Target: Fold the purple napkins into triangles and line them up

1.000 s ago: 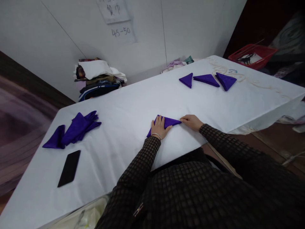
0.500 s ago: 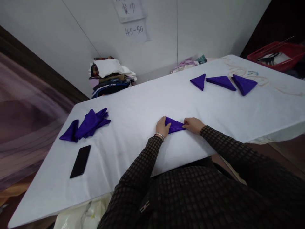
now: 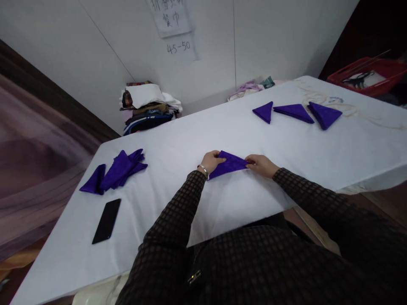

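A purple napkin (image 3: 231, 164), folded into a triangle, lies on the white-covered table between my hands. My left hand (image 3: 212, 162), with a bracelet at the wrist, grips its upper left part, thumb over the cloth and the fingers partly hidden behind the edge. At the right tip, my right hand (image 3: 260, 164) pinches the pointed corner between thumb and fingers. Below my left wrist, the napkin's lower left corner shows on the table.
Folded purple napkins (image 3: 294, 112) lie in a row at the far right. More purple napkins (image 3: 119, 171) are heaped at the left, above a black phone (image 3: 107, 221). Stacked clothes (image 3: 149, 106) stand behind the table (image 3: 178, 199); a red basket (image 3: 369, 76) sits at the far right.
My left hand has moved left and slightly up, exposing more of the napkin's lower left. My right hand has shifted slightly right, still pinching the corner. The view has tilted a little upward.
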Available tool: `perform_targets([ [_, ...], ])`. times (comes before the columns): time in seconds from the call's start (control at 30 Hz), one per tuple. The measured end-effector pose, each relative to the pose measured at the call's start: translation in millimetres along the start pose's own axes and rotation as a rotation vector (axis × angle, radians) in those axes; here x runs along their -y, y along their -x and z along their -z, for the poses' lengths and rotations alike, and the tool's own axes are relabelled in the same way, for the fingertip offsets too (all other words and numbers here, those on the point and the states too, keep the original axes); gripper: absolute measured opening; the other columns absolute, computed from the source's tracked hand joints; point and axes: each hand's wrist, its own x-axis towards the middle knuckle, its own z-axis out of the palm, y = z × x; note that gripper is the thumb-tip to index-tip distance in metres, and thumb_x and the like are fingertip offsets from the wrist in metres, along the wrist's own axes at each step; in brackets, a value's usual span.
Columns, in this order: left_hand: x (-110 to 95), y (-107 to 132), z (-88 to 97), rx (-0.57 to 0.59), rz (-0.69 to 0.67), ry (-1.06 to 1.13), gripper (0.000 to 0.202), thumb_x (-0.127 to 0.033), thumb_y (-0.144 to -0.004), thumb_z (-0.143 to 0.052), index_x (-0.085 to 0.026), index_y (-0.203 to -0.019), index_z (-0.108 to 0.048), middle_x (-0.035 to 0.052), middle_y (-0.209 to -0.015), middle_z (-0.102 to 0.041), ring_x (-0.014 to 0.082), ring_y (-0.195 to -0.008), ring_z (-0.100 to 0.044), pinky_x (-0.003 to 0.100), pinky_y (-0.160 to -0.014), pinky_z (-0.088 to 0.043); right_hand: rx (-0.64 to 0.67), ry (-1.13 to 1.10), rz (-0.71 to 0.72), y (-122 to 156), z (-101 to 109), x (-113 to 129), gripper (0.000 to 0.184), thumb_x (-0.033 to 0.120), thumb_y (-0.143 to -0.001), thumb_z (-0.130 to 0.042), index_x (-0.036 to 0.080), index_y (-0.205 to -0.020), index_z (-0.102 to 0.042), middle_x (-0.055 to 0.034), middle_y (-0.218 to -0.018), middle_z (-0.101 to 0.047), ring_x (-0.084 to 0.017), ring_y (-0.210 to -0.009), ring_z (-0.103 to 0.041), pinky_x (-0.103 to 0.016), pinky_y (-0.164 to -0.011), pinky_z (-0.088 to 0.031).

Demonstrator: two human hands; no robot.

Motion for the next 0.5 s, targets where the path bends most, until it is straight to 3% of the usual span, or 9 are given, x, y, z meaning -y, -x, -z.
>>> perform_targets([
  [0.13,-25,1,6.5,-0.156,-0.445,-0.297,0.014,-0.011,-0.075,-0.059,-0.019,-0.086,-0.063,0.0020,-0.090,-0.069,0.0180,-0.089,-0.063,0.036,-0.084,-0.051,-0.241,0.313,0.166,-17,21,2,0.023,0.021,-0.089,-0.046,0.017,-0.099,-0.066,-0.0113,-0.100,-0.068,-0.025,-0.095,-0.057,-0.037,-0.084,-0.040],
  [0.23,-15,13,-2.6,-0.064,-0.674,-0.587,0.026,-0.001,-0.071,-0.054,-0.020,-0.087,-0.063,0.0065,-0.109,-0.068,0.0214,-0.109,-0.058,0.041,-0.099,-0.043,-0.239,0.482,0.218,-19,18,-5,0.026,0.017,-0.092,-0.042,0.016,-0.098,-0.067,-0.0135,-0.106,-0.067,-0.027,-0.099,-0.055,-0.039,-0.085,-0.038],
  [0.37,27,42,-28.3,0.173,-0.643,-0.846,0.027,0.000,-0.074,-0.050,-0.019,-0.088,-0.063,0.0110,-0.118,-0.064,0.0232,-0.115,-0.055,0.043,-0.101,-0.041,-0.065,0.498,0.326,-1,-7,-23,0.029,0.012,-0.089,-0.042,0.016,-0.095,-0.070,-0.0121,-0.101,-0.068,-0.025,-0.094,-0.056,-0.037,-0.083,-0.041],
  [0.5,52,63,-39.8,0.221,-0.606,-0.856,0.036,0.000,-0.070,-0.049,-0.018,-0.098,-0.063,0.0110,-0.126,-0.060,0.0231,-0.123,-0.050,0.042,-0.104,-0.040,-0.052,0.377,0.341,18,-23,-37,0.036,0.011,-0.089,-0.039,0.016,-0.106,-0.070,-0.0121,-0.107,-0.068,-0.025,-0.099,-0.057,-0.039,-0.087,-0.044],
])
